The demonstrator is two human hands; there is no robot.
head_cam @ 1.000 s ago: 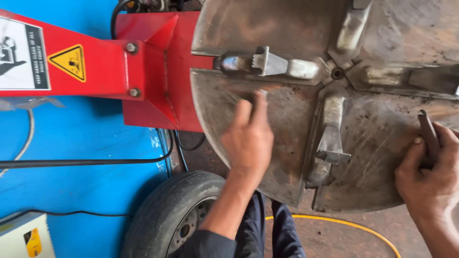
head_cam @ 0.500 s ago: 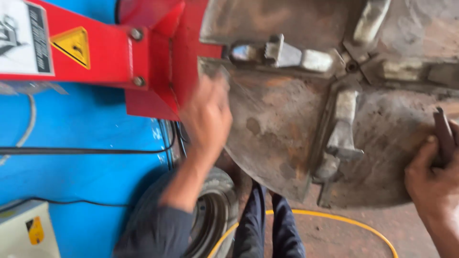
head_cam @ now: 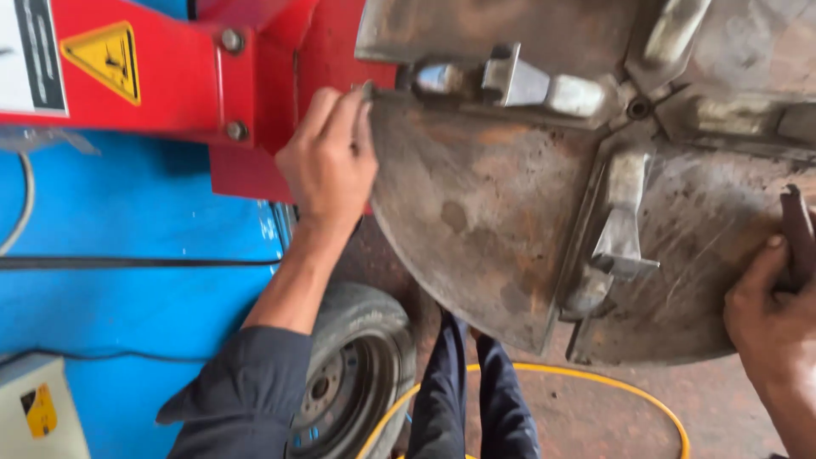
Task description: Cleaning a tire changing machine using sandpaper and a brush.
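Observation:
A round, rusty metal turntable (head_cam: 501,221) with slots and grey clamp jaws fills the upper right. My left hand (head_cam: 330,161) grips its left rim, fingers curled over the edge next to the red machine arm (head_cam: 170,76). My right hand (head_cam: 769,314) sits at the right edge of the plate, thumb pressed against a dark metal clamp piece (head_cam: 797,238) that it holds. One clamp jaw (head_cam: 616,229) lies between the hands, another (head_cam: 510,81) near the top.
A blue machine body (head_cam: 136,255) with a black cable lies on the left. A small wheel with tyre (head_cam: 357,374) stands below the turntable. A yellow hose (head_cam: 595,382) curves over the reddish floor. My dark trouser legs (head_cam: 467,391) show beneath.
My left hand has slid from the face of the turntable leftwards to its rim by the red arm. The view has shifted, and my right hand stays at the plate's right edge.

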